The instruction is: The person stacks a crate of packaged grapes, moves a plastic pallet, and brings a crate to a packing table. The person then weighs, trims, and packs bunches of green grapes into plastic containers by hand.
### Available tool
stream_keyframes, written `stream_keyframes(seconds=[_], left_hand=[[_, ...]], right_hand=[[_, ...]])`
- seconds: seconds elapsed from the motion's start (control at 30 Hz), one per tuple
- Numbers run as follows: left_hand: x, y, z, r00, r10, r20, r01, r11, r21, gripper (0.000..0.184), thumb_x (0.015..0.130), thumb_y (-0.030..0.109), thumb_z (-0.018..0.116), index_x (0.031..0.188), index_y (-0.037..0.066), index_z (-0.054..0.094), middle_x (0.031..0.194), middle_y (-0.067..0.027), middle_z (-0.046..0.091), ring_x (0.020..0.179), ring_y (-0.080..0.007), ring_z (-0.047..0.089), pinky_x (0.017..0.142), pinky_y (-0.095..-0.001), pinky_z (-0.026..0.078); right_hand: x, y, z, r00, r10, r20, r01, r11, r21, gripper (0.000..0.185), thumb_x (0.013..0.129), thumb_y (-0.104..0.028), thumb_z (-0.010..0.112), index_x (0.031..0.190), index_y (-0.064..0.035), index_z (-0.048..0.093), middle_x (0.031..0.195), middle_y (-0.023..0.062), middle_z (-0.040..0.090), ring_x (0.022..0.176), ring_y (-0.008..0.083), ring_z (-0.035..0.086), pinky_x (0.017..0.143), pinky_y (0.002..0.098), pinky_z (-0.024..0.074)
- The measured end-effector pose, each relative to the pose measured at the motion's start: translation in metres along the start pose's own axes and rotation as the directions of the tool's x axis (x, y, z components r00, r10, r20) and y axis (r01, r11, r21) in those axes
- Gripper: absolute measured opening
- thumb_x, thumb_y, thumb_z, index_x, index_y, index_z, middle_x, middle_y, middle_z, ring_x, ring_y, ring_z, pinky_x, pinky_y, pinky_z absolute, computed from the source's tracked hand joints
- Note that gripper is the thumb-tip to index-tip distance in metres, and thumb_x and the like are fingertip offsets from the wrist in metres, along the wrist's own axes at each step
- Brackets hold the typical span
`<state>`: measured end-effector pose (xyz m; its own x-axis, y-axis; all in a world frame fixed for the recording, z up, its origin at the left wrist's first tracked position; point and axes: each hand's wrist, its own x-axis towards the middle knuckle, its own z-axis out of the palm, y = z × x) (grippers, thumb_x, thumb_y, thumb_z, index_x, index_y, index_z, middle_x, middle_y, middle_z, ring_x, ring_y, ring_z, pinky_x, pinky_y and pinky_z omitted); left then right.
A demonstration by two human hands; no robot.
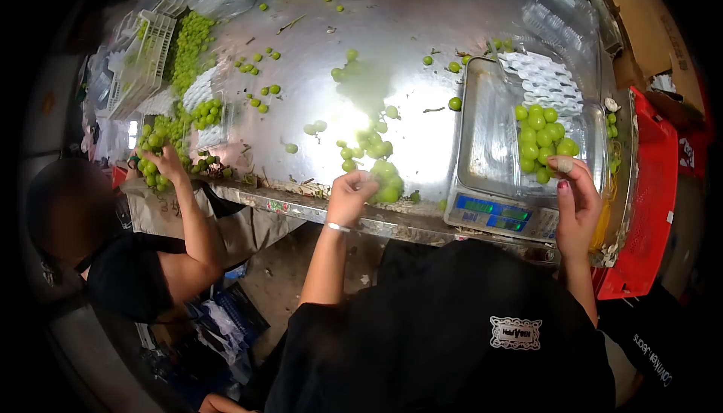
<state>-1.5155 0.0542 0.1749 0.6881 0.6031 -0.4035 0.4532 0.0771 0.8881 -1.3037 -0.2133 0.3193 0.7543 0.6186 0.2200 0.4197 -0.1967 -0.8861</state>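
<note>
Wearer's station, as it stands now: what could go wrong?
1. The right hand is at the grapes in the clear tray on the scale; any pressure from it may skew the reading.
2. That hand has a wrap on one fingertip. If it loosens, it could end up among the fruit.
3. The left hand is at a cluster close to the table edge; grapes knocked loose might roll off.

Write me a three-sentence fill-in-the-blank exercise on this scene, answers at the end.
The grapes beside the right hand are coloured ____.
The bracelet is worn on the wrist of the ____ hand.
The large plastic crate to the right of the scale is coloured ____.

Missing words: green; left; red.
</note>
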Motion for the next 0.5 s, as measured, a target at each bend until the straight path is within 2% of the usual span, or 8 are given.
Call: stream_keyframes(seconds=[0.03, 0.07, 0.1, 0.2, 0.27, 0.33, 0.37, 0.5], left_hand=[[-0.009, 0.015, 0.002, 0.99, -0.098, 0.102, 0.134, 0.882, -0.452, 0.01, 0.072, 0.002, 0.063, 0.081, 0.0, 0.059, 0.08, -0.0052, 0.054, 0.074, -0.0106, 0.052, 0.067, -0.0225, 0.042], [-0.019, 0.04, 0.008, 0.987, -0.065, 0.147, 0.136, 0.825, -0.549, 0.008, 0.074, -0.001, 0.061, 0.082, -0.001, 0.06, 0.086, -0.0042, 0.055, 0.078, -0.0089, 0.052, 0.069, -0.0206, 0.042], [-0.026, 0.058, 0.017, 0.984, -0.061, 0.165, 0.143, 0.826, -0.545, 0.008, 0.074, -0.001, 0.061, 0.082, -0.001, 0.06, 0.086, -0.0042, 0.055, 0.078, -0.0089, 0.052, 0.069, -0.0206, 0.042], [-0.046, 0.116, 0.049, 0.939, 0.289, 0.188, -0.204, 0.906, -0.372, 0.018, 0.071, -0.008, 0.06, 0.088, -0.003, 0.059, 0.093, -0.0056, 0.053, 0.079, -0.0112, 0.052, 0.071, -0.0212, 0.042], [-0.058, 0.144, 0.072, 0.934, 0.321, 0.155, -0.233, 0.879, -0.415, 0.02, 0.072, -0.007, 0.057, 0.092, -0.004, 0.058, 0.099, -0.0068, 0.05, 0.081, -0.0123, 0.052, 0.074, -0.0225, 0.043], [-0.063, 0.158, 0.079, 0.906, 0.417, 0.079, -0.353, 0.844, -0.403, 0.019, 0.077, -0.002, 0.054, 0.096, -0.004, 0.057, 0.103, -0.0086, 0.05, 0.085, -0.0137, 0.052, 0.076, -0.0239, 0.043], [-0.059, 0.157, 0.074, 0.868, 0.495, 0.022, -0.455, 0.814, -0.362, 0.019, 0.081, 0.004, 0.052, 0.098, -0.004, 0.056, 0.104, -0.0098, 0.05, 0.088, -0.0146, 0.052, 0.077, -0.0247, 0.044], [-0.047, 0.131, 0.058, 0.96, 0.264, -0.092, -0.27, 0.792, -0.547, 0.027, 0.088, 0.018, 0.046, 0.105, -0.001, 0.052, 0.099, -0.0101, 0.058, 0.092, -0.0151, 0.054, 0.079, -0.0266, 0.044]], right_hand=[[-0.002, 0.001, 0.004, 1.0, 0.007, -0.008, -0.007, 1.0, -0.001, 0.025, 0.084, -0.01, 0.045, 0.103, 0.0043, 0.052, 0.1, 0.0121, 0.054, 0.097, 0.0195, 0.05, 0.087, 0.03, 0.0377], [-0.003, 0.001, 0.013, 0.986, 0.104, 0.127, -0.138, 0.943, 0.304, 0.033, 0.084, -0.019, 0.047, 0.108, 0.0037, 0.049, 0.103, 0.0131, 0.053, 0.098, 0.02, 0.05, 0.087, 0.031, 0.0376], [-0.004, 0.0, 0.022, 0.95, 0.148, 0.275, -0.283, 0.781, 0.556, 0.042, 0.085, -0.028, 0.048, 0.113, 0.003, 0.046, 0.107, 0.0141, 0.052, 0.099, 0.0205, 0.049, 0.087, 0.032, 0.0376], [-0.007, -0.01, 0.064, 0.834, 0.28, 0.475, -0.541, 0.246, 0.804, 0.06, 0.085, -0.047, 0.039, 0.126, -0.004, 0.033, 0.119, 0.0151, 0.044, 0.106, 0.0237, 0.046, 0.091, 0.0376, 0.0349], [-0.007, -0.015, 0.066, 0.79, 0.257, 0.557, -0.582, 0.025, 0.813, 0.061, 0.085, -0.049, 0.036, 0.128, -0.0062, 0.03, 0.123, 0.0151, 0.041, 0.109, 0.0255, 0.044, 0.093, 0.0401, 0.0332], [-0.007, -0.015, 0.056, 0.678, 0.19, 0.71, -0.622, -0.367, 0.692, 0.061, 0.085, -0.053, 0.03, 0.128, -0.0094, 0.031, 0.124, 0.0154, 0.04, 0.113, 0.0295, 0.042, 0.093, 0.0454, 0.0328], [-0.009, -0.014, 0.049, 0.688, 0.207, 0.695, -0.609, -0.356, 0.709, 0.061, 0.085, -0.053, 0.03, 0.128, -0.0094, 0.031, 0.124, 0.0154, 0.04, 0.113, 0.0295, 0.042, 0.093, 0.0454, 0.0328], [-0.018, -0.005, 0.005, 0.767, 0.281, 0.577, -0.462, -0.383, 0.8, 0.056, 0.085, -0.048, 0.033, 0.126, -0.01, 0.033, 0.125, 0.0179, 0.038, 0.113, 0.0389, 0.038, 0.085, 0.0544, 0.0383]])
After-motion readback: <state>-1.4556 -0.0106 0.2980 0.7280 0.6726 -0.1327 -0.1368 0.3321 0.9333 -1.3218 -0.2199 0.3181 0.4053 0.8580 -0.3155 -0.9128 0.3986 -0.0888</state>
